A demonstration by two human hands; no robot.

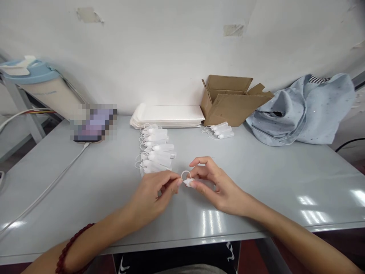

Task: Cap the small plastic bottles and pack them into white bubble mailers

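The left hand (149, 192) and the right hand (215, 186) meet at the near middle of the grey surface (99, 163); between them is a small translucent white bottle (188, 182), lying roughly level, its pointed tip toward the left; the right grip is closed on the bottle, with the thumb on the near side and the index finger curved above, apart from the thumb; a thin white loop (186, 171) arches over the tip toward the left hand; the left grip is pinched, thumb against fingertips, at the left end of that loop, though the exact spot held is hidden by the fingers.

Just beyond the left hand lies a column of similar bottles (161, 147), their loops mostly toward the left; farther to the right, a smaller cluster of bottles (223, 130) lies in front of an open cardboard box (241, 110); left of the box, a stack of white sleeves (171, 113) lies along the far side, near the wall (159, 49); a pale blue cloth bag (299, 114) slumps at the far right; at the far left are a blurred phone (95, 123), a white cable (57, 180) running from it toward the near left, and a tilted cream cup (54, 93) with a blue lid; a dark red bracelet (67, 249) circles the left forearm.
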